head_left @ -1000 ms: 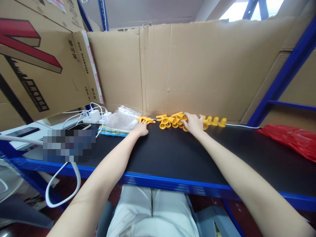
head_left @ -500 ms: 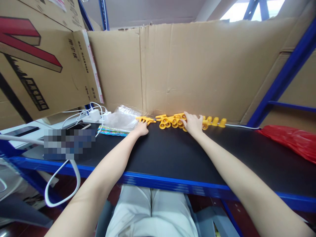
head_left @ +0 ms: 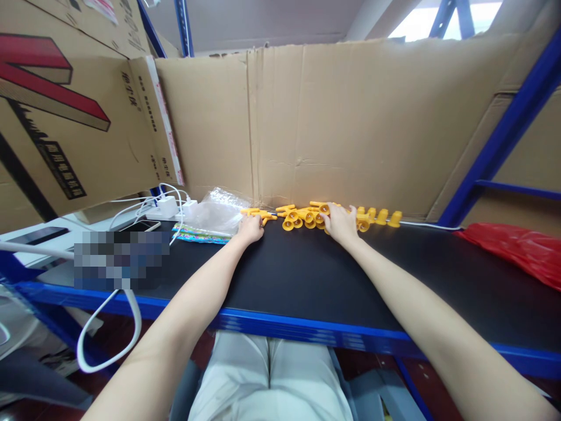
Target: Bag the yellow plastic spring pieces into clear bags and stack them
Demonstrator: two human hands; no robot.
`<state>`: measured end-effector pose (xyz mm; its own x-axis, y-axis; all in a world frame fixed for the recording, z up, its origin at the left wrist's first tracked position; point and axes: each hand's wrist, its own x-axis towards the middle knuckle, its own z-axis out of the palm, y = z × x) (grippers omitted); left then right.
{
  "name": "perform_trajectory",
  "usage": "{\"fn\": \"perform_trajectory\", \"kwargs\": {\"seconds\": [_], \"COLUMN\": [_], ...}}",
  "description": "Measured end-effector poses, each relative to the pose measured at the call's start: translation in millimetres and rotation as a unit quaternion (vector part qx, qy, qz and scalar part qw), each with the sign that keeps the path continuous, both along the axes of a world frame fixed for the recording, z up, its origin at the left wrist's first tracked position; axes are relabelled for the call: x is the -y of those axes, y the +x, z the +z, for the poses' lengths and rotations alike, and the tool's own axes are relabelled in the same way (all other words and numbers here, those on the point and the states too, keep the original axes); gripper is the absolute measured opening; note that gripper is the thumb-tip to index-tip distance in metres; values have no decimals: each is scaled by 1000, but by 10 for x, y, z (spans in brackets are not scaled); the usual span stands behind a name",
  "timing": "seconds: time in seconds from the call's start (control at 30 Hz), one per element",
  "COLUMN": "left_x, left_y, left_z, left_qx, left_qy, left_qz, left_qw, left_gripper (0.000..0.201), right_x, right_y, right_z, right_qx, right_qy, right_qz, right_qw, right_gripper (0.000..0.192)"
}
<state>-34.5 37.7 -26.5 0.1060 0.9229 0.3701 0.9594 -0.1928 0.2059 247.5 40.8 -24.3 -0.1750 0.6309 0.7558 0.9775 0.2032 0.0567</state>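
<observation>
Both my arms reach far over the black surface (head_left: 307, 280) to its back edge, where a cardboard wall (head_left: 342, 123) stands. My right hand (head_left: 340, 223) lies palm down on a heap of small yellow plastic parts (head_left: 307, 217) that runs along this back edge; my fingers are spread over the parts and touch them, but I cannot tell if they really grip one. Some more yellow parts stand in a short row just to the right of this hand.

My left hand (head_left: 250, 228) rests on the surface near the left end of the yellow parts. Its fingers are curled at a few flat yellow pieces (head_left: 258, 214); if they hold one, I cannot see it. Just left of this hand lies a clear plastic bag (head_left: 217, 211), and behind it white chargers (head_left: 172, 206) with cables. At the right edge lies a red plastic bag (head_left: 521, 248).
</observation>
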Motion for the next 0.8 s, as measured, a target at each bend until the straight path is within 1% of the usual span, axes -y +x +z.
{"fn": "perform_trajectory", "kwargs": {"seconds": [0.17,0.27,0.33,0.47,0.57,0.67,0.73,0.8], "left_x": [48,64,55,-9,-65,-98,-106,-105], "left_y": [39,49,47,18,-12,-33,-39,-38], "left_z": [43,70,73,38,0,-28,-38,-42], "left_qx": [-7,9,27,66,76,72,65,59], "left_qy": [22,45,51,19,-8,-13,-12,-11], "left_qz": [8,15,17,26,27,21,19,21], "left_qw": [1000,999,998,997,997,997,998,998], "left_gripper": [21,24,24,23,20,21,21,21], "right_x": [12,24,33,45,42,29,19,13], "right_y": [-58,-70,-63,-42,0,132,293,504], "right_z": [-3,4,9,41,115,218,270,276], "right_qx": [-9,-24,-25,-33,-66,-118,-157,-195], "right_qy": [0,-8,-12,-9,18,64,94,111], "right_qz": [-7,-19,-16,5,5,-19,-45,-80], "right_qw": [1000,999,999,999,998,991,982,971], "right_gripper": [44,47,50,51,48,43,41,38]}}
